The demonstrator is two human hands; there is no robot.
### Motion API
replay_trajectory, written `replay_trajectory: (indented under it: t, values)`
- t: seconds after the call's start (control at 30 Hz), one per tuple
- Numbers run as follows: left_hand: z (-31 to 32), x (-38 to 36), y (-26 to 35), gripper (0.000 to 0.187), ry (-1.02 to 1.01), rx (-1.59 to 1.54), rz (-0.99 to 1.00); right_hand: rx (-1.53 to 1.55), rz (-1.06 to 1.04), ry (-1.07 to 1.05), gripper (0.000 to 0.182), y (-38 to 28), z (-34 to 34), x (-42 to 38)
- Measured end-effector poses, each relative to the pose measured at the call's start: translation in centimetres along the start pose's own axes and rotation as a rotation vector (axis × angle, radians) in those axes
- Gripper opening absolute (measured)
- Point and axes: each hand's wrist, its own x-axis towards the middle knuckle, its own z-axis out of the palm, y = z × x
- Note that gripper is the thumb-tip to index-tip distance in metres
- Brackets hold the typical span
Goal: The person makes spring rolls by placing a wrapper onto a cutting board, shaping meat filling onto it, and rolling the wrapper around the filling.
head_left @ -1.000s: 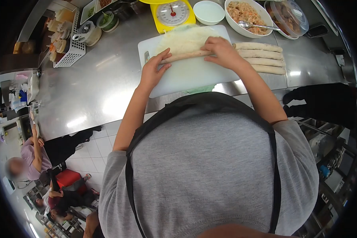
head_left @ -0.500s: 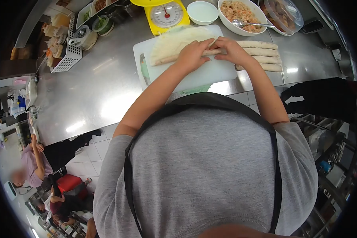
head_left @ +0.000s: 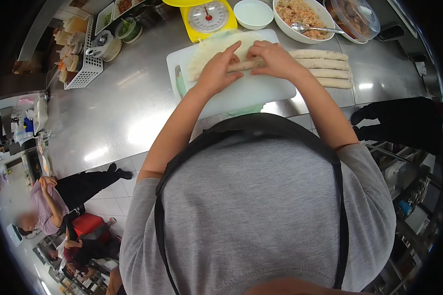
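Note:
On the white cutting board (head_left: 270, 86) lies a thin pale wrapper sheet (head_left: 206, 53), its near edge rolled around filling into a long filled roll (head_left: 246, 65). My left hand (head_left: 215, 71) straddles the roll's left half, thumb on the near side and fingers on the far side, index finger lifted. Over the right half, my right hand (head_left: 275, 60) has its fingers curled across the roll and its thumb in front. The hands are slightly apart, with a stretch of roll visible between them. Several finished rolls (head_left: 330, 64) lie side by side right of the board.
Behind the board stand a yellow scale (head_left: 224, 29), a pale bowl (head_left: 253, 14), and a white bowl of filling (head_left: 305, 11) with a spoon (head_left: 320, 29). A lidded container (head_left: 354, 19) is at the back right. A white basket (head_left: 86, 69) of bottles sits left. Other people are at far left.
My left hand has slid left along the roll, and its fingers have spread. My right hand has shifted slightly left. A gap has opened between the hands.

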Motion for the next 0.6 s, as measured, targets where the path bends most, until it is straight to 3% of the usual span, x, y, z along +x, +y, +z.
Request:
replay_trajectory:
  t: [0.1, 0.23, 0.33, 0.4, 0.53, 0.6]
  values:
    - [0.3, 0.0, -0.8, 0.080, -0.027, 0.018, -0.033, 0.084, 0.002, -0.048, 0.033, -0.4, 2.8, 1.0]
    - [0.4, -0.3, -1.2, 0.080, -0.008, 0.006, -0.028, 0.034, 0.069, -0.222, 0.031, -0.8, 1.8, 2.0]
    - [-0.2, -1.0, -1.6, 0.079, 0.101, 0.077, 0.082, 0.006, -0.007, -0.026, 0.032, -2.2, 2.5, 2.0]
    - [-0.7, -1.7, -1.9, 0.077, 0.050, 0.036, -0.031, 0.019, 0.013, -0.042, 0.033, -2.1, 3.5, 1.9]
    - [-1.2, -2.0, -1.8, 0.075, 0.009, 0.022, -0.051, -0.108, 0.081, -0.174, 0.036, -3.6, 2.5, 2.7]
    - [-1.1, -2.4, -2.0, 0.071, 0.153, 0.116, 0.108, -0.094, 0.028, -0.071, 0.037, -3.8, 4.3, 2.6]
